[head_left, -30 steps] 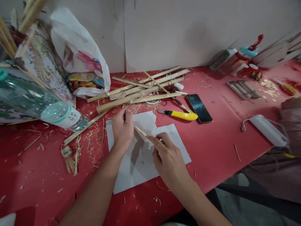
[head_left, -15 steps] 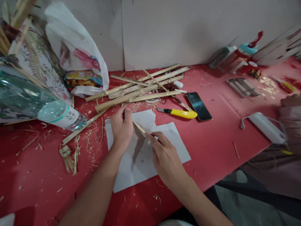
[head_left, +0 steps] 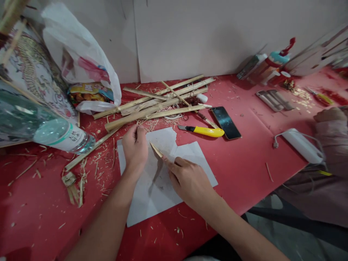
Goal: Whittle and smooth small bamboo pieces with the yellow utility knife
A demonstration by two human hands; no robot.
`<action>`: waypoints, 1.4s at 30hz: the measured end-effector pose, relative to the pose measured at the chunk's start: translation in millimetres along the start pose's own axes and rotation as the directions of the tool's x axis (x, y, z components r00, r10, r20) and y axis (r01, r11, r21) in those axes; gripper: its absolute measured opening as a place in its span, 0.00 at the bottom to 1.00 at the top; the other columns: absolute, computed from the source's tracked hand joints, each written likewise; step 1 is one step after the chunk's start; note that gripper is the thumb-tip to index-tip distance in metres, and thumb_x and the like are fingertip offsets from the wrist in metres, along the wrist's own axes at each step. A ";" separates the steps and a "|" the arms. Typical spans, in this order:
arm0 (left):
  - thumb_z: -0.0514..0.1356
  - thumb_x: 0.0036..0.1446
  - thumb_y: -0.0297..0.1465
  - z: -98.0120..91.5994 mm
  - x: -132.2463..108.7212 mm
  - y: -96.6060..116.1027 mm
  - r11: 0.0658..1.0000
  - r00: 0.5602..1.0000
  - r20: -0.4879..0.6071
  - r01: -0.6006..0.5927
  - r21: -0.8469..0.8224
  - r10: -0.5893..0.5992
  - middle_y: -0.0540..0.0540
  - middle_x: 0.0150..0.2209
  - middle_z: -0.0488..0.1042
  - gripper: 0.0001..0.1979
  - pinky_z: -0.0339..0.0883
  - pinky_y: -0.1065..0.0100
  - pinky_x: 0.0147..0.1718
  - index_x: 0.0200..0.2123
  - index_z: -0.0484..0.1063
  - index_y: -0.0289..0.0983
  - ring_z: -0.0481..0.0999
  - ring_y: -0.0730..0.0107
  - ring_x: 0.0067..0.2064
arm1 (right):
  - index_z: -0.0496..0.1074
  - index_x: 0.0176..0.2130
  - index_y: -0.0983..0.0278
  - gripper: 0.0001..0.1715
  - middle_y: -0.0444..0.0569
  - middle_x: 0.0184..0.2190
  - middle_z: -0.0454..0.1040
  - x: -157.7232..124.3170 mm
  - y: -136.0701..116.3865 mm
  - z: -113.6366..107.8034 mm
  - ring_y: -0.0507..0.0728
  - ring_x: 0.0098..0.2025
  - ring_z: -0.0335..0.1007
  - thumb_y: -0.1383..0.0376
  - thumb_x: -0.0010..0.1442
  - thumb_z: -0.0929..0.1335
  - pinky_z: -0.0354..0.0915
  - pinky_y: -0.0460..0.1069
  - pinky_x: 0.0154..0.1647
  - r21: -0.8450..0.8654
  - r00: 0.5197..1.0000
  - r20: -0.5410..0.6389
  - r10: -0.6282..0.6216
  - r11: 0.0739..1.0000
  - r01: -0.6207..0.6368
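Observation:
My right hand (head_left: 190, 181) pinches a pointed strip of bamboo (head_left: 157, 150), its tip aimed up and left over a white sheet of paper (head_left: 144, 203). To its left, my left hand (head_left: 135, 146) is curled closed above the paper's left edge; anything inside those fingers is hidden. A gap separates the strip's tip from the left hand. Beyond the paper lies a yellow-handled cutter (head_left: 208, 131), its short blade pointing left. Several bamboo strips (head_left: 152, 107) are heaped behind my hands, with thin shavings around them.
A phone (head_left: 226, 123) lies right of the cutter. On the left are a plastic bottle (head_left: 67, 136) lying tilted and a white plastic bag (head_left: 89, 54). A white power strip (head_left: 303, 145) rests near a co-worker's sleeve (head_left: 333, 137). Shavings litter the red table (head_left: 239, 174).
The view has shifted slightly, moving most things left in the picture. The bamboo strip's tip now stands farther from my left hand, and my right hand sits slightly lower.

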State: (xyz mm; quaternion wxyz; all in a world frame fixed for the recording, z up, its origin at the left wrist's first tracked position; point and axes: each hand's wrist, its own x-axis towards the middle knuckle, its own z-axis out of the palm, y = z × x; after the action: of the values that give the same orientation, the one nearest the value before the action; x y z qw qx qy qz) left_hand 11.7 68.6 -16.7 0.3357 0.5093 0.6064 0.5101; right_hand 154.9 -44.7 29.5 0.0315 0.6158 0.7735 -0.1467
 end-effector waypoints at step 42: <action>0.53 0.61 0.29 -0.9 2.5 -1.1 0.983 0.996 0.058 -0.078 0.169 0.069 0.53 0.20 0.64 0.14 0.51 0.66 0.27 0.22 0.64 0.39 0.61 0.70 0.25 | 0.63 0.64 0.77 0.32 0.53 0.34 0.76 -3.9 -10.5 0.8 0.59 0.33 0.70 0.76 0.60 0.62 0.58 0.53 0.26 -0.182 0.979 0.028 -0.200 0.962 0.201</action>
State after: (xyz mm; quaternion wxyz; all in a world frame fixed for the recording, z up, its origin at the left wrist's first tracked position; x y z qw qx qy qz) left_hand 9.9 70.8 -17.2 0.2872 0.5712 0.6200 0.4548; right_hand 145.6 -50.6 31.7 0.0768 0.5280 0.8420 -0.0799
